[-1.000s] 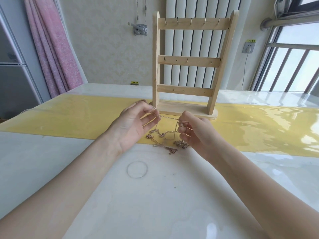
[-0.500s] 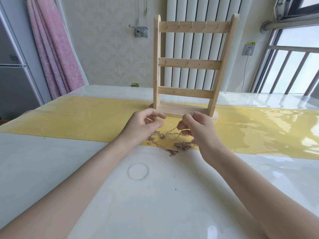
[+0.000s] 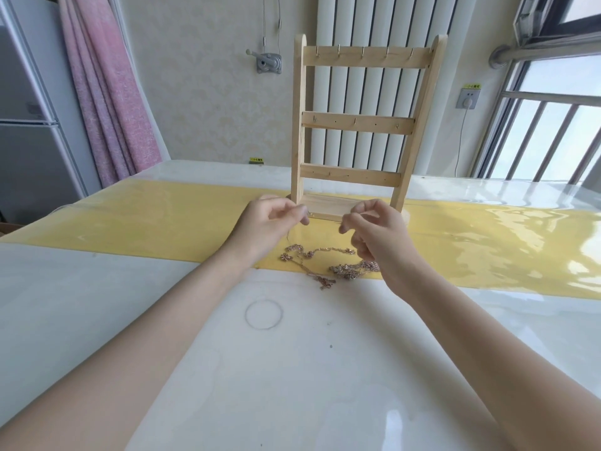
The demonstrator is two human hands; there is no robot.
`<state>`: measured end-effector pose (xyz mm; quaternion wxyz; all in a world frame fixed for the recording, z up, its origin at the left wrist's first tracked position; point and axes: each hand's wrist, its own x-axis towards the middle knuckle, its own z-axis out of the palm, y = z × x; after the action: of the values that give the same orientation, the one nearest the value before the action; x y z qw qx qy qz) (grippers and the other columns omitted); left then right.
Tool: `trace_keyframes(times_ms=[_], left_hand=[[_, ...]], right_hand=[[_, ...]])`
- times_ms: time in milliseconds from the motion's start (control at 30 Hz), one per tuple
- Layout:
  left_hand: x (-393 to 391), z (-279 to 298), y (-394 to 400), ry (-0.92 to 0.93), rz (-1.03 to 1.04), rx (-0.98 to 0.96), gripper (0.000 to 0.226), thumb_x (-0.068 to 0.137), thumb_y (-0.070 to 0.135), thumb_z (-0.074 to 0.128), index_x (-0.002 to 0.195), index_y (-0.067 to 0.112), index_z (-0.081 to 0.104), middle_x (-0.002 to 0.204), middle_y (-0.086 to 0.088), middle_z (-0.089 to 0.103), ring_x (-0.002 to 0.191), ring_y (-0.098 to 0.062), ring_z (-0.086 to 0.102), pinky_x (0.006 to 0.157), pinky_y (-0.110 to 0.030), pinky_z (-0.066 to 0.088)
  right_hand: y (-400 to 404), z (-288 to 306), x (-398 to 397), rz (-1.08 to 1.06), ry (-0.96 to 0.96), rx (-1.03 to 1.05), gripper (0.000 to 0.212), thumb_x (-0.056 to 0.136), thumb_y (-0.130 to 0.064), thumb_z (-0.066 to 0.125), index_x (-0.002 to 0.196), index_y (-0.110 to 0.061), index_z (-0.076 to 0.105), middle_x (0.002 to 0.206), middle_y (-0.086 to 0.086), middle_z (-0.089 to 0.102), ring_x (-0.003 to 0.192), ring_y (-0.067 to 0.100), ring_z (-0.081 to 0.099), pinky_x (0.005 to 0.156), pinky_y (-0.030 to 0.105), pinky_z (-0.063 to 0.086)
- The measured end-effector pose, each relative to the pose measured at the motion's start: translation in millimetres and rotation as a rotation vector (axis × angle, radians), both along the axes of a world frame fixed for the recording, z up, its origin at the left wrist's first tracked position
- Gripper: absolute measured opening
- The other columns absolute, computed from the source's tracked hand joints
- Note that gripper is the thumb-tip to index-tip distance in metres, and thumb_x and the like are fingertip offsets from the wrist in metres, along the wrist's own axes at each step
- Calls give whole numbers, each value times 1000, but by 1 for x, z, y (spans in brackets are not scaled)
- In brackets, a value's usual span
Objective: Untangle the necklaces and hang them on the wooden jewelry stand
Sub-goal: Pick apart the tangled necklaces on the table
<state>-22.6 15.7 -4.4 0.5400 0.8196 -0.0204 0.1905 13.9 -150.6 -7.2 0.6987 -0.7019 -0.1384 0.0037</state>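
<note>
Two hands working in mid-frame: left hand [image 3: 271,219] and right hand [image 3: 374,229] each pinching, fingertips together, what looks like one thin strand, too fine to trace. Lying just below both grips, the necklaces [image 3: 328,262] in a tangle, stretching left-right on the yellow runner [image 3: 162,222]. Standing directly above them in frame, the wooden jewelry stand [image 3: 361,122], hooks bare.
</note>
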Motion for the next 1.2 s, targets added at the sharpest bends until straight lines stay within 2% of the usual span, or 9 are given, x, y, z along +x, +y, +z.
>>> trace_keyframes(times_ms=[67, 167, 400, 500, 600, 833, 967, 1100, 1200], left_hand=[[-3, 3, -4, 28, -158, -203, 25, 93, 21, 52, 70, 15, 60, 77, 3, 59, 68, -2, 58, 79, -19, 44], [-4, 11, -11, 38, -216, -220, 25, 93, 20, 51, 72, 14, 62, 63, 7, 54, 51, -3, 48, 60, -17, 47], [3, 33, -10, 60, -133, -34, 23, 91, 29, 53, 71, 24, 65, 61, 13, 48, 62, -1, 43, 56, -20, 32], [14, 49, -7, 2, -128, -33, 21, 91, 28, 53, 75, 24, 66, 69, 3, 50, 58, -2, 41, 48, -12, 35], [32, 70, -5, -137, -66, -165, 21, 92, 23, 52, 78, 19, 67, 58, 6, 43, 45, -1, 36, 43, -14, 33], [78, 128, 0, -277, -12, -303, 24, 93, 18, 51, 74, 15, 65, 50, 8, 39, 37, -3, 31, 38, -15, 26], [101, 137, 7, -250, -2, -262, 24, 93, 22, 50, 74, 17, 65, 56, 4, 35, 38, -5, 25, 39, -16, 23], [121, 142, 11, -259, 58, -212, 25, 92, 21, 49, 74, 19, 66, 55, 3, 34, 41, -8, 26, 44, -23, 21], [136, 144, 12, -243, 91, -212, 27, 92, 22, 49, 72, 19, 67, 53, 3, 35, 45, -13, 28, 48, -26, 22]], right_hand=[[-2, 0, -2, 166, 113, -61, 27, 84, -12, 65, 101, -11, 45, 83, 7, 67, 48, 14, 44, 41, 21, 33], [3, 0, -10, 387, 92, -251, 36, 82, -21, 70, 111, -11, 50, 92, 10, 68, 55, 17, 52, 47, 24, 40], [7, 15, -12, 409, 26, -182, 21, 87, -30, 61, 100, -14, 61, 79, -3, 67, 88, 8, 61, 89, 34, 39], [16, 44, 4, 226, 82, -57, 19, 89, -21, 61, 97, -4, 62, 69, 0, 58, 71, 13, 56, 75, 29, 42], [25, 82, 22, 118, -5, -105, 20, 87, -20, 65, 95, -1, 65, 65, -3, 49, 55, 8, 42, 56, 21, 36], [40, 163, 66, -56, -270, -10, 16, 84, -19, 68, 89, -4, 68, 59, -7, 49, 40, 1, 36, 44, 17, 27], [52, 195, 93, -78, -335, -87, 21, 84, -21, 68, 90, 0, 68, 58, -3, 47, 40, 7, 31, 40, 18, 24], [62, 210, 117, -210, -453, -250, 14, 84, -20, 66, 81, -8, 71, 57, -4, 50, 50, 5, 43, 42, 15, 31], [70, 217, 135, -305, -540, -427, 16, 82, -15, 63, 73, -3, 69, 59, 4, 54, 57, 16, 49, 46, 21, 36]])
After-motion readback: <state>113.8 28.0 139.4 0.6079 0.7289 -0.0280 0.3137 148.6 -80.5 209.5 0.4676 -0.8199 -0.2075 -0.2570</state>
